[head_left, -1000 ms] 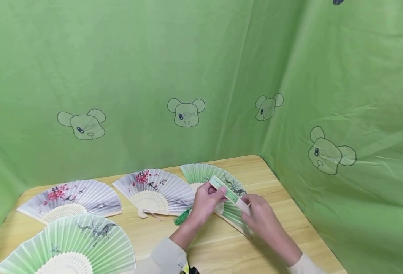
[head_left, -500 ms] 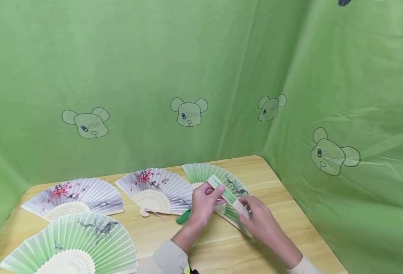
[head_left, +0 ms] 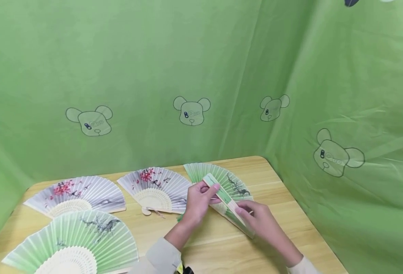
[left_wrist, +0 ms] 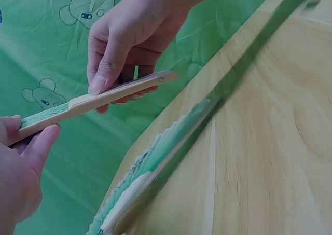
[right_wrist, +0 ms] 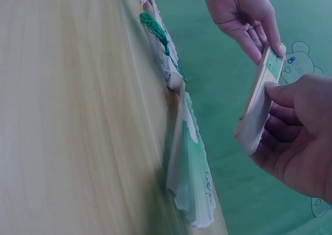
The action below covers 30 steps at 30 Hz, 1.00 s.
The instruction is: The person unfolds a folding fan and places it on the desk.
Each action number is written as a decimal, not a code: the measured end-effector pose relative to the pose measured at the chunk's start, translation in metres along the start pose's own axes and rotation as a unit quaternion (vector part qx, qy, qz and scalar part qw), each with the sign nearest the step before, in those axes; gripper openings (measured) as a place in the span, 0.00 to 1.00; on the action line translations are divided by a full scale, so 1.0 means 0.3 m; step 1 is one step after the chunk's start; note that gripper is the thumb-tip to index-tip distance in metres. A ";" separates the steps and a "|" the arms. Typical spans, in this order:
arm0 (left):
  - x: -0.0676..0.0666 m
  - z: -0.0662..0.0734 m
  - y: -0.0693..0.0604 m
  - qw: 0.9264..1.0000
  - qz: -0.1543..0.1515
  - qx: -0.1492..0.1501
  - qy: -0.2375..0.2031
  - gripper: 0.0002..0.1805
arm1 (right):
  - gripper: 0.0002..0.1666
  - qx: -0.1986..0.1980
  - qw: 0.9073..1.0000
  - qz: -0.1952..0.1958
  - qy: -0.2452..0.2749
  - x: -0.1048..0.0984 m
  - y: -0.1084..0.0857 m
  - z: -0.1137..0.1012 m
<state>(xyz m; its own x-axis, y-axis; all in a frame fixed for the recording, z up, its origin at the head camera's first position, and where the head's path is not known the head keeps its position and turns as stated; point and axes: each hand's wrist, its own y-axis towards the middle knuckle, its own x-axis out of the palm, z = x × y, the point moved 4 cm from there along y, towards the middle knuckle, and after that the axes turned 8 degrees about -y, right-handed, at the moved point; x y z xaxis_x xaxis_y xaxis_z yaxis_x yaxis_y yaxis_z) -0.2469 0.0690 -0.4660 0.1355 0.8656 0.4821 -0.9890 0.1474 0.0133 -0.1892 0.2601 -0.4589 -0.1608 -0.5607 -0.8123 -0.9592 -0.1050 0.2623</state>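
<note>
Both hands hold one folded hand fan (head_left: pixel 224 197) with green cloth and pale wooden ribs, above the table. My left hand (head_left: pixel 199 198) pinches its cloth end between thumb and fingers. At the bare rib end, my right hand (head_left: pixel 260 220) grips it with the thumb on top and fingers beneath. In the left wrist view the folded fan (left_wrist: pixel 88 101) shows edge on, a small rivet near its tip. Beneath the hands a spread green fan (head_left: pixel 235 182) lies on the table, partly hidden by them. Its green tassel (right_wrist: pixel 154 29) shows in the right wrist view.
Two spread grey fans with red blossoms, a left one (head_left: pixel 102 194) and a middle one (head_left: pixel 167 186), lie along the back of the wooden table (head_left: pixel 218 255). Another spread green fan (head_left: pixel 116 239) lies at the front left. Green curtains (head_left: pixel 136 57) stand behind and to the right.
The folded fan stays in both hands and has shifted slightly left in the head view. The right fingers have changed position a little along its ribs. The head view has turned slightly left.
</note>
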 end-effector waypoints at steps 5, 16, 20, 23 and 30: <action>-0.036 0.018 -0.004 1.000 0.001 -0.013 0.005 0.17 | 0.10 0.008 1.000 -0.022 0.013 0.013 0.012 -0.035; -0.107 0.067 -0.034 0.999 0.010 -0.028 0.029 0.19 | 0.11 0.019 0.996 -0.080 0.040 0.045 0.041 -0.093; -0.133 0.086 -0.052 0.999 0.008 -0.032 0.034 0.19 | 0.12 0.006 0.992 -0.106 0.072 0.061 0.046 -0.116; -0.152 0.102 -0.066 0.999 0.008 -0.036 0.031 0.20 | 0.11 -0.002 0.989 -0.118 0.084 0.071 0.051 -0.138; -0.196 0.141 -0.093 0.999 0.014 -0.031 0.036 0.20 | 0.09 -0.021 0.988 -0.130 0.086 0.100 0.067 -0.187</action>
<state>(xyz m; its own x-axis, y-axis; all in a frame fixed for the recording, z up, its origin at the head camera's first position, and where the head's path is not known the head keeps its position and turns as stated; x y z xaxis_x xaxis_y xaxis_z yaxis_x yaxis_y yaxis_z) -0.2298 -0.0064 -0.4576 0.1146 0.9013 0.4179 -0.9872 0.1504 -0.0536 -0.2003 0.1950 -0.4488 0.1346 -0.6411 -0.7556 -0.9521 -0.2949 0.0805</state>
